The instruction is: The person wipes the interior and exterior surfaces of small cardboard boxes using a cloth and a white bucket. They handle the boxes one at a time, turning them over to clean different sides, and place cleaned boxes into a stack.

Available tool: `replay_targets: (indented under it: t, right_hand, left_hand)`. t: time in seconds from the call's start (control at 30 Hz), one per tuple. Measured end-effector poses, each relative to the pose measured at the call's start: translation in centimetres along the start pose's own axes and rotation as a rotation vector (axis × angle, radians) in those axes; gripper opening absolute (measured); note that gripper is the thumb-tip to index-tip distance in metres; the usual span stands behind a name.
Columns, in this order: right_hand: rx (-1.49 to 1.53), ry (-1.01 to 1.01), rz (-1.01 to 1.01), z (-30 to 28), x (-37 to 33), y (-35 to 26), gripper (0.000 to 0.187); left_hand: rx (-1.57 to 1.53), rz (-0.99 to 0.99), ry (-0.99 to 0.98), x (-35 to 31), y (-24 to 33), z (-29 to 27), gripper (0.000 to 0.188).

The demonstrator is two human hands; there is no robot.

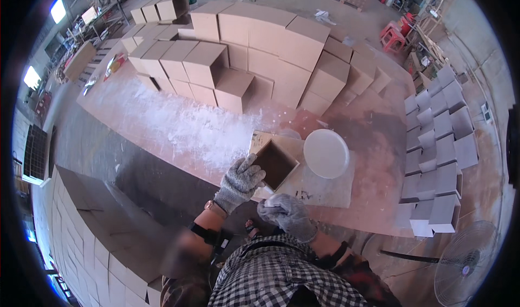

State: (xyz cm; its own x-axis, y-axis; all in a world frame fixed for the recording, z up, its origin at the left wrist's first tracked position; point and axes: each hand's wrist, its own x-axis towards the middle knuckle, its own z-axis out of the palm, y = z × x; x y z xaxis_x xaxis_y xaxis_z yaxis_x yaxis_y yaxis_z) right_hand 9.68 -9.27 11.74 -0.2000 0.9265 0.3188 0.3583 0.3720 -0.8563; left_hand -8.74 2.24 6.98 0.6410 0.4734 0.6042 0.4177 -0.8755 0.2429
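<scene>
1. Before you spreads a reddish table (374, 198), white powder (179, 123) smeared across its left part.
2. Along its far side you see stacked brown boxes (260, 30).
3. Near you lies a pale board (341, 190), bearing a round white tub (326, 153) at its right.
</scene>
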Motion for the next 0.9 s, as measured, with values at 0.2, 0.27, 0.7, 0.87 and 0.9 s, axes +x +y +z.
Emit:
replay_targets:
  t: [0.2,0.27,0.7,0.87,0.9]
  right_hand:
    - [0.46,0.505,0.072,-4.8,4.2,4.6,0.015]
    - [0.051,0.478,-0.097,-5.6,5.9,6.7,0.016]
    - [-0.619,0.404,-0.265,-4.2,5.2,5.6,0.01]
    - [-0.638,0.42,-0.314,-4.0,5.1,6.7,0.006]
    - [-0.62,0.417,-0.283,-4.0,4.8,6.5,0.006]
  left_hand:
    - [0.151,0.07,-0.189,-0.2,0.1,0.9,0.038]
    - [0.116,-0.002,-0.053,-0.3,0.4,-0.1,0.029]
    - [0.049,-0.033,-0.016,-0.7,0.1,0.9,0.031]
    - [0.063,-0.046,-0.016,-0.7,0.2,0.9,0.03]
    - [0.062,-0.046,-0.017,-0.7,0.3,1.0,0.03]
